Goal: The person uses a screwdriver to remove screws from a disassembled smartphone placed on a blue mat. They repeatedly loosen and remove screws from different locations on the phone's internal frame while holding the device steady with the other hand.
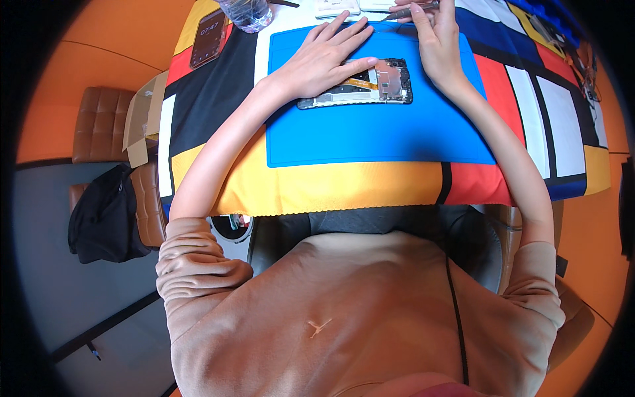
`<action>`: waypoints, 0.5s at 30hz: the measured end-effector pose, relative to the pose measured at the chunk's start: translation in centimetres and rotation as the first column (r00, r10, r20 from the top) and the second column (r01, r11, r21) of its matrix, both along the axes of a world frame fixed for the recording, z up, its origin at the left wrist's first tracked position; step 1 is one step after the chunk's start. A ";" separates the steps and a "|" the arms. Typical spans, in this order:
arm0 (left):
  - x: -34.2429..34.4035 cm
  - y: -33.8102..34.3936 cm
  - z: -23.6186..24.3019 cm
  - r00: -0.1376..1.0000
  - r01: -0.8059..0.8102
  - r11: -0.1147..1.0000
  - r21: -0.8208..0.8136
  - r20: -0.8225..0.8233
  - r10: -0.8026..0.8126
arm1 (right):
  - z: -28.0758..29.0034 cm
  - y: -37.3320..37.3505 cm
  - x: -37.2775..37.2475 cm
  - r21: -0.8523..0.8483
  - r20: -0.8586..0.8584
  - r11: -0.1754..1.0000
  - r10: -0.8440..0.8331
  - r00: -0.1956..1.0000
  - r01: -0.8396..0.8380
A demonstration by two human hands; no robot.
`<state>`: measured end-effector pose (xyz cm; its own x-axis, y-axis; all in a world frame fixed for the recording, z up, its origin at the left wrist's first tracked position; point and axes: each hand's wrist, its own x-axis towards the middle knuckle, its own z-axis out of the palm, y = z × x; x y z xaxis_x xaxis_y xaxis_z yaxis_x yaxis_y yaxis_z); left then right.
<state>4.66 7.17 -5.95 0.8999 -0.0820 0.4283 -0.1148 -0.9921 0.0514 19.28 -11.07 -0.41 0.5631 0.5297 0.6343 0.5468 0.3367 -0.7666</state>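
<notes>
An opened smartphone point(397, 83) with its inner parts and an orange flex cable point(361, 84) bare lies on a blue mat point(370, 135). Over its left end rests my left hand point(324, 63), flat with the fingers spread. Its thumb reaches across the phone's upper edge, and the palm hides part of the phone. Beyond the phone to the right, my right hand point(438, 43) is closed on a slim dark screwdriver point(418, 10), whose thin tip points left over the mat's far edge. The top of that hand is cut off by the picture's edge.
A phone with a lit screen point(208, 40) and a clear water cup point(246, 13) stand at the far left. A small white device point(337, 6) lies beyond the mat. Tools and cables point(585, 69) lie at the far right. A cardboard box point(144, 119) is left of the table.
</notes>
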 end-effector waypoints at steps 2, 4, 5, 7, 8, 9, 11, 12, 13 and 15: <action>0.1 0.1 -0.2 1.000 0.006 1.000 -0.002 0.012 -0.006 | 0.2 -0.2 0.0 0.004 -0.014 1.000 -0.027 1.000 0.028; 0.2 0.0 0.0 1.000 0.003 0.999 0.053 0.020 -0.005 | 0.4 -0.3 -0.1 0.036 -0.012 0.999 -0.027 1.000 0.027; 0.1 -0.2 0.2 1.000 0.002 0.997 0.081 0.025 -0.004 | 0.6 -0.4 -0.2 0.051 -0.011 0.998 -0.027 1.000 0.027; -0.1 -0.4 1.1 1.000 0.024 0.999 -0.036 0.001 -0.024 | 1.0 -0.6 -0.4 0.114 -0.036 0.993 0.033 0.999 -0.028; -0.3 -0.6 1.6 0.999 0.033 0.995 -0.096 -0.012 -0.035 | 1.3 -0.8 -0.5 0.142 -0.071 0.988 0.076 0.995 -0.066; -0.5 -1.0 2.0 0.979 0.041 0.999 -0.030 0.202 -0.034 | 1.5 -1.0 -0.7 0.171 -0.104 0.980 0.120 0.987 -0.101; -1.9 -1.1 3.1 0.996 0.086 0.967 -0.240 0.059 -0.074 | 2.0 -1.5 -1.3 0.172 -0.077 0.975 0.154 0.985 -0.139; -2.0 -1.1 3.5 0.997 0.045 0.955 -0.292 -0.050 -0.062 | 2.1 -1.9 -1.7 0.132 -0.086 0.974 0.194 0.977 -0.182; -2.2 -1.3 3.7 0.998 0.034 0.954 -0.299 -0.044 -0.050 | 2.2 -2.4 -2.2 0.091 -0.097 0.970 0.234 0.967 -0.225; -2.3 -1.4 3.9 0.999 0.013 0.950 -0.312 -0.033 -0.024 | 1.9 -2.9 -3.4 0.063 -0.061 0.956 0.289 0.955 -0.285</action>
<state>2.35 5.77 -2.02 0.9146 0.0341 0.4030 -0.1252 -0.9236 0.3624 15.90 -13.95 1.48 0.4352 0.6423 0.6309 0.3677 0.5128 -0.7758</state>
